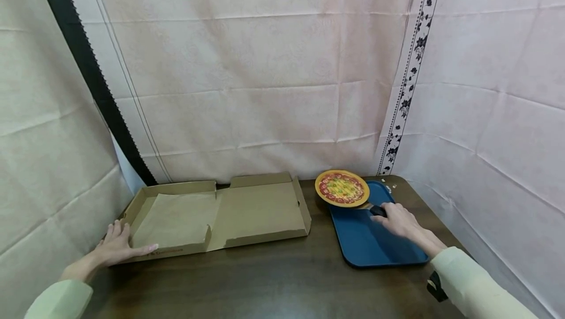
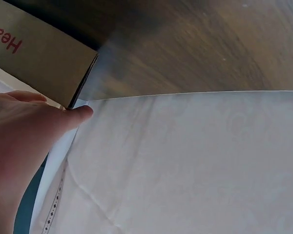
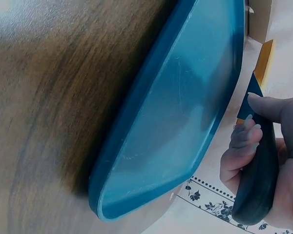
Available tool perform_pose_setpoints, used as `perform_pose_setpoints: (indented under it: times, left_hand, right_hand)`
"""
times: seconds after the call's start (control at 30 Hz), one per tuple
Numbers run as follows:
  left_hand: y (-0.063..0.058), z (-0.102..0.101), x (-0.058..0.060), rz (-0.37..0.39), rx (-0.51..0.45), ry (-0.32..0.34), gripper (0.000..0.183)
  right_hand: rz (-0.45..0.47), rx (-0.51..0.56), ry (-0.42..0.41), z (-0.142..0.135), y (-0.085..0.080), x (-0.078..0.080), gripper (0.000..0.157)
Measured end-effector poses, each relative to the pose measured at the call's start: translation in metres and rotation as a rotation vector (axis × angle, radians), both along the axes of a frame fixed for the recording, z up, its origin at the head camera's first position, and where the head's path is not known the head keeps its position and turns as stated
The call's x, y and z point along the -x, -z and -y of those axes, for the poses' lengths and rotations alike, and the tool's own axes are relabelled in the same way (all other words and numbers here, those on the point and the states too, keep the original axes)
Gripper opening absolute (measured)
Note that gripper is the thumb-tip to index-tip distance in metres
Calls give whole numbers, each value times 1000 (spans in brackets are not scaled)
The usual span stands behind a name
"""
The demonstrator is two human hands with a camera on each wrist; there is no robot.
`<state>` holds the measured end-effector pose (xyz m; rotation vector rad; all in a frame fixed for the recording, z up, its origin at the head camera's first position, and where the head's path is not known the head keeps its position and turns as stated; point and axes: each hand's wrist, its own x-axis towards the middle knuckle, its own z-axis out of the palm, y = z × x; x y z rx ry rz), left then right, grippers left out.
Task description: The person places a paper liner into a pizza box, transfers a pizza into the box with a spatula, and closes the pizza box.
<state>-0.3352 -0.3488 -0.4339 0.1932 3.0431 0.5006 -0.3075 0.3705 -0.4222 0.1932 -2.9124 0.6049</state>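
Observation:
My right hand [image 1: 399,219] grips the black handle [image 3: 259,178] of a pizza server, its fingers curled round it. A small round pizza [image 1: 342,189] with a yellow rim lies on the blade, which is mostly hidden beneath it. Both are above the far left part of a blue tray [image 1: 375,248]. At the left, my left hand [image 1: 114,246] rests on the near left corner of an opened cardboard pizza box [image 1: 260,211]. Its fingers are spread along the side wall and its thumb lies along the front edge. Brown paper [image 1: 176,218] lines the box's left half.
The box lid lies folded out to the right, with a strip of brown wooden table [image 1: 282,279] between it and the tray. Pale cloth hangings [image 1: 265,64] enclose the table at the back and both sides. Small white flecks lie by the tray's far corner.

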Motion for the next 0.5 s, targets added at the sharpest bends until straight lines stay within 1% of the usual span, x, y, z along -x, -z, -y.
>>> perform_pose_setpoints:
  times: [0.27,0.5]
  left_hand:
    - [1,1,1,-38,8,19,121]
    - [3,1,1,-21,10,17,119]
  right_hand:
    - [-9,-6,-17,5,-5,2,24]
    - [1,-1,-22,11,-6,2,23]
